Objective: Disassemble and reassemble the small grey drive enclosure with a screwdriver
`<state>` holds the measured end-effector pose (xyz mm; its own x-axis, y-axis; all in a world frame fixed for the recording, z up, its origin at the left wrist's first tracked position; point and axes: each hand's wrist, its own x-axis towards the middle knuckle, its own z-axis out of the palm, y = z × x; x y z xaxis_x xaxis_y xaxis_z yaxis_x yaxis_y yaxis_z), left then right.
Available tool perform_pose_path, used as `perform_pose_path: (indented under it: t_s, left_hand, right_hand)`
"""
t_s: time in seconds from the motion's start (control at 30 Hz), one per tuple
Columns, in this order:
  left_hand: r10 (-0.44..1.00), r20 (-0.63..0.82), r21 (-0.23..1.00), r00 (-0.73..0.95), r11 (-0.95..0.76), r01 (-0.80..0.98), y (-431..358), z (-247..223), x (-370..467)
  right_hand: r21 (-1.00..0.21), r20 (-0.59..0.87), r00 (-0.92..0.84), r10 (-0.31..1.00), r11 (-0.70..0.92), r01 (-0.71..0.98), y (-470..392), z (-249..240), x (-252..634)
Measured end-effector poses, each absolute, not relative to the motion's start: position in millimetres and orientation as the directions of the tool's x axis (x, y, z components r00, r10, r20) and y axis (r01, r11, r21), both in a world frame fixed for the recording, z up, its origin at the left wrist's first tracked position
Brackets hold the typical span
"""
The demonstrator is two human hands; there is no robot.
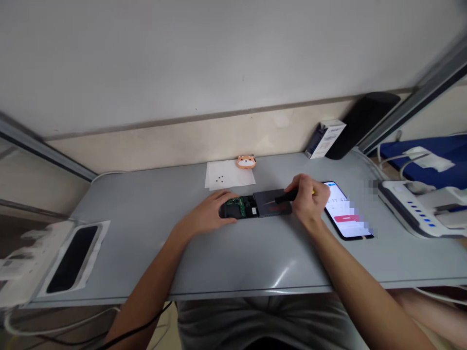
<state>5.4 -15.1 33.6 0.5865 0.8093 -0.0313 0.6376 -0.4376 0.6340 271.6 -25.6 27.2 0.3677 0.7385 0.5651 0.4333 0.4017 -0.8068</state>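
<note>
On the grey table lies a flat dark electronic device (273,203), its left part uncovered so that a green circuit board (241,206) shows. My left hand (209,212) grips the device's left end between thumb and fingers. In my right hand (308,195) is a screwdriver (286,196) with a black handle, the fingers wrapped round it. Its thin shaft points left over the dark cover; whether the tip touches the surface I cannot tell. Behind the device, several tiny black screws (219,179) rest on white paper (230,182).
An orange animal-faced case (246,162) sits at the paper's back edge. A lit phone (346,214) lies right of my right hand, with a power strip (419,209) beyond it. A small box (324,138) and a black cylinder (365,124) stand back right. Another dark phone (73,260) lies far left.
</note>
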Motion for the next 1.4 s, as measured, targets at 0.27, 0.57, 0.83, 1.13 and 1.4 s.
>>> perform_pose_path:
  t_s: [0.27,0.57,0.83,1.13,1.4]
  left_hand:
    - [0.812,-0.027,0.623,0.584,-0.443,0.645,-16,36,-1]
    - [0.829,0.232,0.557,0.509,-0.542,0.629,-4,25,-8]
    - [0.81,0.315,0.488,0.495,-0.586,0.647,-9,31,-5]
    - [0.783,0.345,0.464,0.518,-0.622,0.631,-6,24,-6]
    - [0.751,0.368,0.423,0.548,-0.66,0.621,-2,23,-5]
  right_hand:
    - [-0.798,0.6,0.39,0.698,0.489,0.352,-24,26,270]
    - [-0.744,0.622,-0.04,0.782,0.606,0.28,-40,20,235]
    - [-0.829,0.531,0.079,0.844,0.497,0.257,-35,18,237]
    - [-0.838,0.517,0.108,0.849,0.477,0.267,-32,17,238]
    - [-0.828,0.516,-0.006,0.856,0.501,0.25,-32,21,236]
